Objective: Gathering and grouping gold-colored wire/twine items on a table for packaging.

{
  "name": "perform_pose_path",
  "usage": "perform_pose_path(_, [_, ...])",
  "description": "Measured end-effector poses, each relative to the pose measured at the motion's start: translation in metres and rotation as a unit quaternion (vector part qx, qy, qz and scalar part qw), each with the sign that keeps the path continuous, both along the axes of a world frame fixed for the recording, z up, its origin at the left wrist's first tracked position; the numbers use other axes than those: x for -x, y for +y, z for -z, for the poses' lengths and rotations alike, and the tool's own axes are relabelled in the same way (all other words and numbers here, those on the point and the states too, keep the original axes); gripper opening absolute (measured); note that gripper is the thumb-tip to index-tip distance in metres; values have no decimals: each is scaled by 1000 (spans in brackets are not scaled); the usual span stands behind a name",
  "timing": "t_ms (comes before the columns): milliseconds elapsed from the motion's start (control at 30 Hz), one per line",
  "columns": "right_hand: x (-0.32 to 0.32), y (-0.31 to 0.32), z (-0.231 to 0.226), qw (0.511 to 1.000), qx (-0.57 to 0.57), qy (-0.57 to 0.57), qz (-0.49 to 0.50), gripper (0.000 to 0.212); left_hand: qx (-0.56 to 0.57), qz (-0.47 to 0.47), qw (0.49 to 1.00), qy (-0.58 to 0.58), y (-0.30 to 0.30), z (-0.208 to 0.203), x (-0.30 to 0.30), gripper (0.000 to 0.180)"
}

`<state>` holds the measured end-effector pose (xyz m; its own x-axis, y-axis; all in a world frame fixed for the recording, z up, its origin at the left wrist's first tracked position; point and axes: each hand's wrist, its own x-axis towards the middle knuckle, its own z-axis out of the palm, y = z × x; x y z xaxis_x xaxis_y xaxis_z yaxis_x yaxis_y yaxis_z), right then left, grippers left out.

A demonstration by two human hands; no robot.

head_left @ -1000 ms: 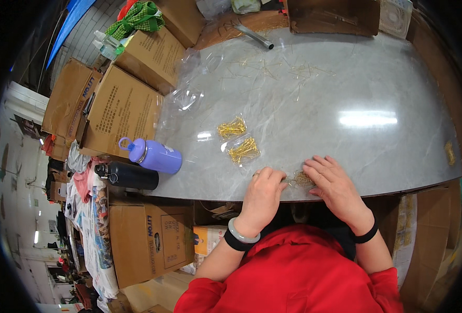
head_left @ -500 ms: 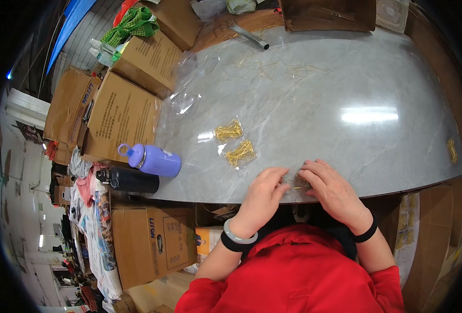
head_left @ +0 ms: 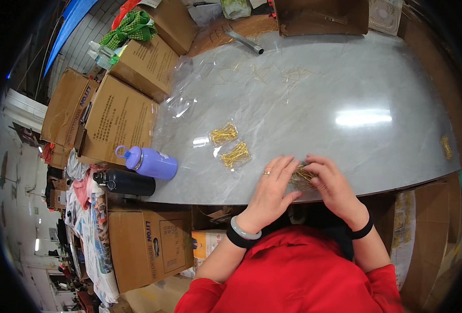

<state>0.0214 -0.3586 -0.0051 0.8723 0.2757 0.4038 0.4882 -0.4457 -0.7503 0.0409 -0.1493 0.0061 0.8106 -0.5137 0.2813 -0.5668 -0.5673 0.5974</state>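
Note:
Near the front edge of the grey table, a small bundle of thin gold wire pins [head_left: 303, 176] lies between my hands, partly covered by fingers. My left hand [head_left: 274, 189] rests at its left side, fingers stretched out and thumb apart, a ring on one finger. From the right, my right hand [head_left: 334, 183] curls its fingers and thumb around the bundle. Two clear plastic bags of similar gold pins, an upper bag [head_left: 223, 134] and a lower bag [head_left: 235, 155], lie just beyond my left hand.
A purple bottle [head_left: 155, 163] and a black bottle [head_left: 129, 182] are at the table's left edge, near stacked cardboard boxes [head_left: 117, 117]. Loose gold pins [head_left: 293, 74] are scattered farther back, by a metal tube [head_left: 245, 41]. Another gold bundle [head_left: 446, 147] lies far right.
My left hand has turned flatter, its fingers now stretched forward alongside the bundle. My right hand's fingers have curled more around the pins, and more of the bundle shows. The view has shifted slightly.

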Motion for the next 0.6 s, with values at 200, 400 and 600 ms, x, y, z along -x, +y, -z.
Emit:
perform_pose_path(200, [22, -2, 7, 978, -130, 31, 163, 30, -77, 104, 991, -46, -12, 14, -11, 65])
perform_pose_path(400, [39, 14, 7, 986, -7, 40, 164, 61, -73, 98, 990, -69, -15, 18, -7, 56])
perform_pose_path(600, [24, 28, 8, 995, 10, 26, 98, 64, -46, 62, 995, -70, -19, 30, -4, 48])
